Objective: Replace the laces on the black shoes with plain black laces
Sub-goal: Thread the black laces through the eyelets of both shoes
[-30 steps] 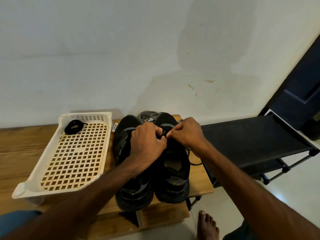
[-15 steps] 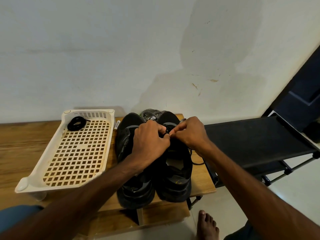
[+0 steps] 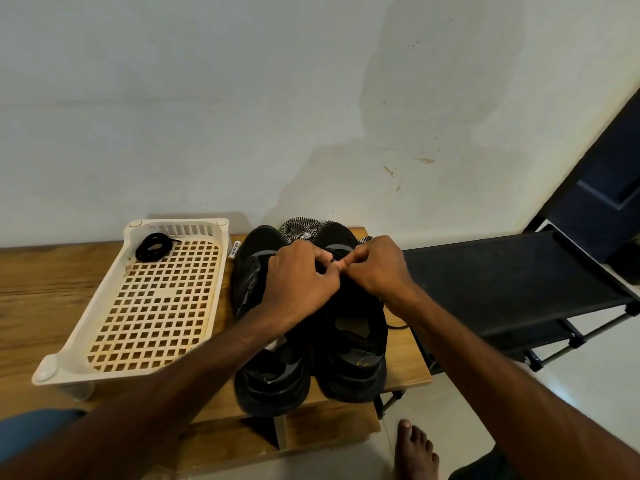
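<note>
The right-hand shoe [image 3: 353, 341] of the black pair is being laced at its far eyelets, near the toe. It stands on the wooden bench [image 3: 34, 289], heel toward the near edge, touching the left-hand shoe [image 3: 256, 271] along its side. A black lace [image 3: 334, 252] is seen as a short dark strand between the fingertips. A loop of it trails off the shoe's right side onto the bench.

Over the last second little has been altered. Both hands have been kept at the same far eyelets, and only the fingertips have been drawn closer until they meet. The trailing loop has not visibly shortened. It is judged that one pass of the lace is being worked through or tightened, and that no new eyelet row has been reached.

The left hand [image 3: 298, 275] is curled over the tongue, thumb and forefinger pinching at the lace. The right hand [image 3: 377, 265] is likewise closed in a pinch on it, from the right. The exact hold is partly hidden by the knuckles.

A patterned lace pile [image 3: 299, 227] lies just beyond the toes. To the left, a coiled lace [image 3: 154, 247] rests in the far corner of the cream basket [image 3: 69, 344], so the left-hand shoe is judged not yet relaced.
</note>
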`<state>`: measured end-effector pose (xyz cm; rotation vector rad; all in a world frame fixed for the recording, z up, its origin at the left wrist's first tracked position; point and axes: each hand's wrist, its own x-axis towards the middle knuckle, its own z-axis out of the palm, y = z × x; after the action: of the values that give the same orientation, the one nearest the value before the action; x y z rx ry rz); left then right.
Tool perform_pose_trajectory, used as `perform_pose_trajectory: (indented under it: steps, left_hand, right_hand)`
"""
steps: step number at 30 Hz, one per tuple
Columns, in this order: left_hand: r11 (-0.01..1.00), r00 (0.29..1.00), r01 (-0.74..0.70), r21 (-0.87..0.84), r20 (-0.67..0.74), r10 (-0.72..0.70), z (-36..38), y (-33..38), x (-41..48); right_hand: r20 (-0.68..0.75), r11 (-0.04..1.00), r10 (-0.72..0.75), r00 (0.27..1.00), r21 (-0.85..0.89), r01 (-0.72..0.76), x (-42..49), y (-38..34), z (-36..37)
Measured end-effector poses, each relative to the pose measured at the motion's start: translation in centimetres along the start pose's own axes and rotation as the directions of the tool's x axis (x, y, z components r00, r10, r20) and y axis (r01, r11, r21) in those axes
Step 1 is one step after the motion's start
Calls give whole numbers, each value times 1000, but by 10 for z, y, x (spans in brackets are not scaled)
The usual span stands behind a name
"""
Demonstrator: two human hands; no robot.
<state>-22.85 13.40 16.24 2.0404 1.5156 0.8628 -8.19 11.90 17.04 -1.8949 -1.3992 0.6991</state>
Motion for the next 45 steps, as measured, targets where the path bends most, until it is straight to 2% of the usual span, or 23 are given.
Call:
perform_pose_trajectory:
  steps: [4,8,13,15,17,18,19,21,22,23,24,25,26,27,28,29,30,32,38,40,41,42,45]
  left_hand:
    - [993,994,78,-83,86,-71,-2,-7,8]
    - [995,995,74,-69,72,-69,2,-10,9]
    - [1000,999,7,2,54,-7,5,-9,9]
    - [998,999,-12,-62,30,14,1,-10,13]
    - [985,999,44,-165,0,-45,-14,-10,23]
    - [947,994,105,-304,0,-110,-24,-11,31]
    - [843,982,178,-507,34,-186,-36,-12,38]
    - [427,955,254,-868,155,-253,-59,-14,48]
    - [240,953,246,-939,188,-238,-68,-15,51]
    - [157,955,238,-958,201,-219,-72,-16,52]
    - [181,958,244,-953,208,-197,-73,-17,53]
    - [300,963,252,-920,209,-169,-71,-16,52]
    - [518,974,226,-825,191,-120,-66,-15,48]
    - [783,986,131,-608,163,-39,-59,-15,43]
    - [955,980,-30,-295,177,86,-51,-18,39]
    - [979,952,-204,27,238,192,-43,-21,33]
    - [910,918,-333,249,305,252,-36,-24,27]
    - [831,906,-402,385,299,299,-31,-21,22]
    - [944,941,-316,97,159,299,-49,-15,30]
    - [963,960,-231,-138,126,249,-53,-12,31]
    - [931,974,-140,-336,124,191,-55,-11,32]
    - [844,982,-32,-536,139,125,-57,-9,32]
    - [423,975,204,-883,224,-2,-62,-3,34]
  right_hand:
    - [44,998,10,999,65,-13,2,5,1]
    - [139,990,49,989,124,-66,6,10,-6]
    - [147,997,-43,988,-64,53,10,13,-10]
    - [133,987,-92,987,-120,108,12,14,-9]
    - [154,982,-127,980,-123,146,12,14,-11]
    - [173,979,-139,975,-126,162,12,15,-12]
    - [192,974,-147,970,-141,176,12,14,-13]
    - [223,958,-164,961,-198,209,10,12,-16]
    - [236,949,-175,956,-218,228,10,10,-19]
    - [244,943,-188,951,-227,245,9,9,-22]
    - [241,940,-200,950,-226,256,8,7,-26]
    - [224,941,-211,951,-219,260,7,6,-31]
    - [195,941,-224,955,-212,264,6,6,-36]
    - [162,940,-235,958,-212,266,5,5,-41]
    - [126,941,-240,962,-212,263,5,5,-45]
    - [90,948,-236,968,-198,250,6,5,-49]
    - [53,960,-225,973,-157,231,6,5,-52]
    - [0,981,-192,981,-34,192,7,6,-54]
    - [-66,980,-199,978,0,199,7,5,-53]
    - [-84,978,-208,975,-31,206,7,6,-52]
    - [-87,975,-217,972,-55,213,8,6,-51]
    - [-84,972,-228,970,-72,222,8,6,-50]
    - [-24,966,-250,968,-74,248,6,4,-44]
